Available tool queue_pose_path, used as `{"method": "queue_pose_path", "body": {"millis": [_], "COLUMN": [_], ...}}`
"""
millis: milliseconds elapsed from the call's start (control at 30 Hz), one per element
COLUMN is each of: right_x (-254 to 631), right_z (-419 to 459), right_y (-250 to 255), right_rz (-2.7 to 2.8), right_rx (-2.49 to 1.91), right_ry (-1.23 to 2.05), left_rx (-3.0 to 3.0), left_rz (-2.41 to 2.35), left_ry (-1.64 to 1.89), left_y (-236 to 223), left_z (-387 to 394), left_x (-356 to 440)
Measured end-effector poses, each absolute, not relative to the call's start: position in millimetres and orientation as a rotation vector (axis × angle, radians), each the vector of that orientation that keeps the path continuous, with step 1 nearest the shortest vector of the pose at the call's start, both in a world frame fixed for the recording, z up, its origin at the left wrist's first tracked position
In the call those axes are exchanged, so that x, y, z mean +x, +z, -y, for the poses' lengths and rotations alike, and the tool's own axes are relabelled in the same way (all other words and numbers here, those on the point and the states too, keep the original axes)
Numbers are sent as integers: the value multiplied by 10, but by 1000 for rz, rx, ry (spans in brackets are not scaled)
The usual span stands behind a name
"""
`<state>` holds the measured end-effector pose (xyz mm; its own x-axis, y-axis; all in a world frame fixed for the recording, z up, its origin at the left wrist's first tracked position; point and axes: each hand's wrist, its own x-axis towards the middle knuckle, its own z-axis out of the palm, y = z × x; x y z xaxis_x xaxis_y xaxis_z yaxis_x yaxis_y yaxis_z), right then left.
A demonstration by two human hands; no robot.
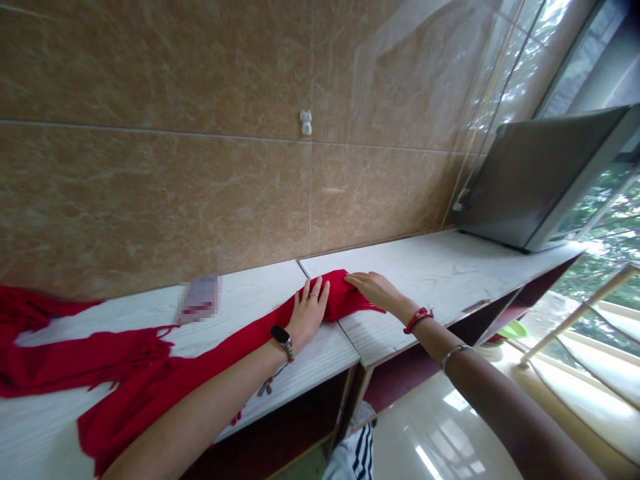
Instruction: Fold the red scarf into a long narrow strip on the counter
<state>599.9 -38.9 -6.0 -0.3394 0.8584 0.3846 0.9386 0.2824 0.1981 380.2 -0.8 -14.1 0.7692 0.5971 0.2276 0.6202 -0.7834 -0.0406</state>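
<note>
A long red scarf [235, 337] with fringe lies along the white top, its right end folded over into a short, thicker section. My left hand [307, 312] rests flat on the scarf just left of that fold, fingers spread. At the folded part's right edge, my right hand [375, 288] has its fingers together, the fingertips on the red cloth; its thumb is hidden. Some fringe shows beneath the right hand. Farther left lie more red fringed cloth ends [80, 360], partly cut off by the frame.
A small blurred packet [200, 299] lies by the tiled wall [200, 200]. The white cabinet top [425, 267] has a seam near my hands and open shelves below. A large grey box-like appliance [540, 180] stands at the right end, near a window and a railing [580, 317].
</note>
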Motion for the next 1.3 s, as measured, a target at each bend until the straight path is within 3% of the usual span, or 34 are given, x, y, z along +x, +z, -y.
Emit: {"method": "queue_pose_path", "body": {"millis": [200, 433, 600, 833, 1033, 1300], "right_x": [6075, 6061, 6038, 5778, 5802, 5798], "right_z": [458, 524, 368, 14, 5, 71], "right_y": [-127, -295, -14, -84, -526, -464], "right_rz": [2292, 2295, 2298, 2211, 2242, 2410], "right_rx": [-1653, -1657, -1575, -1806, -1919, -1940], "right_ry": [-615, -412, -220, -360, -311, -395], "left_rx": [-2918, -3051, -3137, -3063, -3101, -3168], "left_rz": [615, 594, 637, 787, 970, 1013], "left_ry": [-163, 47, -182, -569, -384, -305], "left_y": [-42, -142, 57, -78, -335, -317], "left_z": [-95, -48, -107, -206, -192, -195], "left_x": [3757, 3788, 3878, 4049, 3976, 3987]}}
